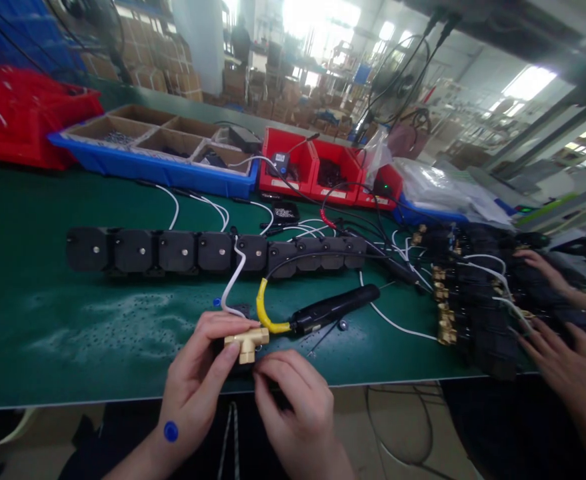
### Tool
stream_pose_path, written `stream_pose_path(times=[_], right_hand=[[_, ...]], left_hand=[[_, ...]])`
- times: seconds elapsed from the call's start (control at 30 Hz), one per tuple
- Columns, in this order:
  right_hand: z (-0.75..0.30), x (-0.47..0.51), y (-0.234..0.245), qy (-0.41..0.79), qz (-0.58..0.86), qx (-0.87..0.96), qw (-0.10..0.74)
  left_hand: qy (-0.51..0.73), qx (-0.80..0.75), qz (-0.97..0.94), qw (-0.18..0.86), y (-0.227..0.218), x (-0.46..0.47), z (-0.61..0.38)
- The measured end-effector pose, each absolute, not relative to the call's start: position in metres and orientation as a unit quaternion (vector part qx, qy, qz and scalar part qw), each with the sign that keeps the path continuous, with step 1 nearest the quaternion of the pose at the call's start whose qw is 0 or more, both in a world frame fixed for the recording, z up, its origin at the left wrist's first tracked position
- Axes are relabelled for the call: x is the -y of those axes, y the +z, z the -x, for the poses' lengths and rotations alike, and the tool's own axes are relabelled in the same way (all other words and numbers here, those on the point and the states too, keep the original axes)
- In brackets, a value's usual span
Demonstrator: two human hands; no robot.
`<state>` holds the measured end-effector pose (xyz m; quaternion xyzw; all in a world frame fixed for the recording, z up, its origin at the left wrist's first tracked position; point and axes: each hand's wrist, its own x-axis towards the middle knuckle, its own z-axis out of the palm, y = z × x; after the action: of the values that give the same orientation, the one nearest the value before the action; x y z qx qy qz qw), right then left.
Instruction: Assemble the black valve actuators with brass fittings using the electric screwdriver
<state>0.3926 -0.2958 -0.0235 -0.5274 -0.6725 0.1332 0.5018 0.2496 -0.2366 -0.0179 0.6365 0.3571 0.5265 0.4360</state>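
Note:
My left hand (pixel 200 367) is closed around a brass tee-shaped valve body (pixel 247 343), thumb on its front, near the table's front edge. A white cable (pixel 230 287) runs up from behind this hand to the row of black box-shaped units (pixel 185 252). Close against the valve's lower right, my right hand (pixel 295 400) has its fingers curled together; whatever they pinch is hidden. Just beyond the hands lies a black electric screwdriver (pixel 335 309) with a yellow sleeve (pixel 263 307) on its cord. A blue round piece (pixel 171 431) sits on my left wrist.
Behind the row stand a blue divided tray (pixel 157 170) and red bins (pixel 287 183). A larger red bin (pixel 23 127) is at far left. On the right, a co-worker's hands (pixel 557 360) rest among black units with brass fittings (pixel 445 323). Loose cables cross the green table (pixel 123 360).

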Motion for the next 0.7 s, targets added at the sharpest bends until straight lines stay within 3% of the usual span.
stream_pose_path(times=[0.4, 0.7], right_hand=[[-0.390, 0.296, -0.024, 0.158, 0.559, 0.633, 0.512], [-0.406, 0.308, -0.022, 0.072, 0.500, 0.718, 0.479]], left_hand=[[0.529, -0.341, -0.666, 0.401, -0.014, 0.235, -0.251], [0.504, -0.343, -0.682, 0.403, -0.018, 0.237, -0.247]])
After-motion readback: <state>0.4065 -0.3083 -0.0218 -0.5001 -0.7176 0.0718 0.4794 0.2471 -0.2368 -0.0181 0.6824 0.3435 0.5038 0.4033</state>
